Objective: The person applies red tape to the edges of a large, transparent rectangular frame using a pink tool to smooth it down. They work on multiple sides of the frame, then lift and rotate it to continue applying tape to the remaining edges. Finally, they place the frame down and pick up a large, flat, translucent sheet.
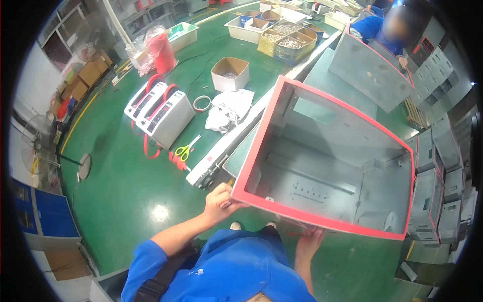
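Observation:
A large grey metal box [322,166], its open side facing up toward me and its rim edged in red, is tilted in front of me. My left hand [220,204] is closed on the box's near left corner, fingers curled at the red edge. Under the near side, my right hand [309,244] supports the box from below; its fingertips are partly hidden by the rim. A row of small holes and some slots show inside the box. The box's far part overlaps a pale conveyor rail and bench [322,75].
Left of the rail are two tape dispensers [163,113], green-handled scissors [183,151], a tape roll [202,103], a white cloth [229,110] and an open carton [230,74]. A co-worker in blue [370,27] handles a grey panel [370,70]. Grey boxes [432,196] stand stacked at right.

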A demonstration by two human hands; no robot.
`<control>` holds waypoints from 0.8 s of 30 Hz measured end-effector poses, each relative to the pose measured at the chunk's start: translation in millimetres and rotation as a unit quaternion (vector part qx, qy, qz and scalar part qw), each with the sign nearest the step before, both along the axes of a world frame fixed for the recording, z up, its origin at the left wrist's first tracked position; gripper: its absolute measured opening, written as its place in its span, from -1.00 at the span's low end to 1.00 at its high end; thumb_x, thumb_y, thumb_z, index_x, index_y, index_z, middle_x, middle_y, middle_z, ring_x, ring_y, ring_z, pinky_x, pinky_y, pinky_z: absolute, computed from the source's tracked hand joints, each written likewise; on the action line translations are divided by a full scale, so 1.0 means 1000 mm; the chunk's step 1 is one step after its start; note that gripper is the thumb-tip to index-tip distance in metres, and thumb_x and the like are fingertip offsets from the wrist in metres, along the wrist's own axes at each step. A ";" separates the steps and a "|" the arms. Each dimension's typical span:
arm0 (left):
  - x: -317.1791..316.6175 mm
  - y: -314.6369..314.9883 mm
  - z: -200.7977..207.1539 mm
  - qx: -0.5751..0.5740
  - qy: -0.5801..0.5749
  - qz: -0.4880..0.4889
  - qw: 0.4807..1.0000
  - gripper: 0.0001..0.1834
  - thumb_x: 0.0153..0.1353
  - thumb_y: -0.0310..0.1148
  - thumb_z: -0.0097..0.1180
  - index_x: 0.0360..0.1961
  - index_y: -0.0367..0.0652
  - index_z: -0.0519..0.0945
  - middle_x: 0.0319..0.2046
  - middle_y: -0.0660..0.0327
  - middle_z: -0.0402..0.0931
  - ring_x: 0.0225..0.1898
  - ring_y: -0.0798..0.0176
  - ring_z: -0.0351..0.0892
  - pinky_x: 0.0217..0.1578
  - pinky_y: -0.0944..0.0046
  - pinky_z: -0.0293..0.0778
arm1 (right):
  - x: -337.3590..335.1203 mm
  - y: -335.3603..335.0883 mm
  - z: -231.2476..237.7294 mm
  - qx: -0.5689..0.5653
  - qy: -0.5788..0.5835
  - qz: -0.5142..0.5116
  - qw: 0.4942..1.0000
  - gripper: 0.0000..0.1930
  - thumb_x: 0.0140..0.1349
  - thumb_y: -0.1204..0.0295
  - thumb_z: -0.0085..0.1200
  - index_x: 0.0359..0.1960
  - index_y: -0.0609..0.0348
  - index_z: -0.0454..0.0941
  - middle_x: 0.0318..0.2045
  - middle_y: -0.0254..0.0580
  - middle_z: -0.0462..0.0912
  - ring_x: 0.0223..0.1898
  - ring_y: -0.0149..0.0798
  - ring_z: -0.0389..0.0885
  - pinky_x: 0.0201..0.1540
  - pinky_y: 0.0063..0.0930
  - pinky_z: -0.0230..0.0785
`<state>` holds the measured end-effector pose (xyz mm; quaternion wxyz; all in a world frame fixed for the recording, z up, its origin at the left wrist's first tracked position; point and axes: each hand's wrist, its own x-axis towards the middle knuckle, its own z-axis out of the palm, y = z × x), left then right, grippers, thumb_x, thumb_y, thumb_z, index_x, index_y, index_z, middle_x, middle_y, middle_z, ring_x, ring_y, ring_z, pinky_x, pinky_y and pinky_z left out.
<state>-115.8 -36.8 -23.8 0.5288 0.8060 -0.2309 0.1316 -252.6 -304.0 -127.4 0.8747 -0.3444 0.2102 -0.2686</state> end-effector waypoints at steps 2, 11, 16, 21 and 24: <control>0.001 -0.002 -0.001 0.003 -0.015 0.010 1.000 -0.64 -0.34 -0.46 0.40 -0.74 -0.16 0.34 -0.58 0.25 0.37 -0.64 0.35 0.33 -0.65 0.41 0.24 | 0.016 0.008 0.002 0.005 0.074 -0.064 0.995 -0.73 0.20 0.30 -0.05 -0.11 0.09 0.31 -0.26 -0.38 0.40 -0.32 -0.50 0.34 -0.36 -0.56 0.24; 0.130 -0.025 0.008 -0.050 0.048 0.073 0.995 -0.80 -0.14 -0.44 0.26 -0.47 -0.23 0.49 -0.49 0.23 0.42 -0.49 0.30 0.40 -0.53 0.38 0.29 | 0.133 0.007 0.018 0.042 0.085 -0.093 0.991 -0.77 0.17 0.46 -0.01 -0.56 0.01 0.19 -0.69 -0.50 0.15 -0.65 -0.55 0.04 -0.57 -0.60 -0.03; 0.109 -0.024 -0.016 -0.061 0.161 -0.017 0.985 -0.89 0.00 -0.54 0.13 -0.39 -0.23 0.51 -0.43 0.21 0.46 -0.54 0.42 0.43 -0.58 0.44 0.29 | 0.249 -0.060 0.007 -0.013 0.063 -0.065 0.996 -0.71 0.15 0.32 0.05 -0.62 0.01 0.20 -0.71 -0.51 0.14 -0.65 -0.53 0.10 -0.55 -0.57 0.03; 0.060 -0.039 -0.038 -0.015 0.240 -0.018 0.970 -0.89 0.00 -0.50 0.15 -0.40 -0.22 0.54 -0.40 0.17 0.47 -0.42 0.27 0.47 -0.41 0.35 0.39 | 0.365 -0.157 -0.012 -0.067 0.063 -0.087 0.992 -0.64 0.13 0.18 0.07 -0.64 0.05 0.21 -0.75 -0.42 0.14 -0.67 -0.45 0.16 -0.55 -0.52 0.10; 0.043 -0.036 -0.053 -0.012 0.253 0.013 0.967 -0.87 0.01 -0.49 0.14 -0.37 -0.22 0.55 -0.40 0.17 0.48 -0.40 0.25 0.49 -0.38 0.35 0.40 | 0.393 -0.142 -0.024 0.009 0.076 -0.054 0.996 -0.70 0.18 0.26 -0.02 -0.63 0.04 0.22 -0.71 -0.41 0.14 -0.66 -0.44 0.14 -0.56 -0.52 0.08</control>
